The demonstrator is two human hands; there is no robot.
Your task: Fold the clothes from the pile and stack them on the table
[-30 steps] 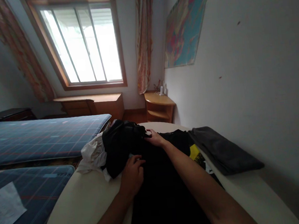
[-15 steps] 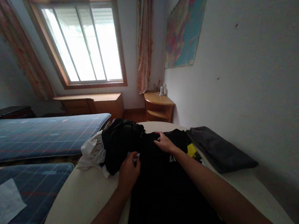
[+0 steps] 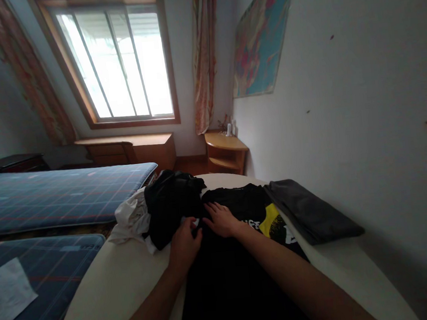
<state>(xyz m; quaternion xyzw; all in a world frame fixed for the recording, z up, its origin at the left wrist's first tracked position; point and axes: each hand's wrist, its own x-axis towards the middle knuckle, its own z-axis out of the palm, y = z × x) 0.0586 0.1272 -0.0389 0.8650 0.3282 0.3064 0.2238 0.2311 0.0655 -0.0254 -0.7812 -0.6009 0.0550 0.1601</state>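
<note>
A black T-shirt [image 3: 244, 288] with white lettering and a yellow print lies spread on the pale table. At its left edge, my left hand [image 3: 184, 244] has curled fingers closed on the cloth; a small whitish patch shows by the fingertips. My right hand [image 3: 221, 220] rests palm down on the shirt's upper part, fingers stretched out and slightly apart. Just beyond my left hand sits a crumpled heap of black clothing [image 3: 170, 199], with white cloth [image 3: 130, 218] beside it. To the right lies a folded dark grey garment [image 3: 315, 213].
The rounded table [image 3: 108, 286] stands near the right wall. Left of it are two blue plaid mattresses [image 3: 62, 194], the nearer one bearing a paper sheet [image 3: 7, 293]. A wooden corner shelf [image 3: 225, 146] and a low desk [image 3: 151, 143] stand beyond, under a window.
My right hand has moved left and nearer over the shirt, flattening out. More of the yellow print and lettering now shows on the right. My left hand has stayed in place.
</note>
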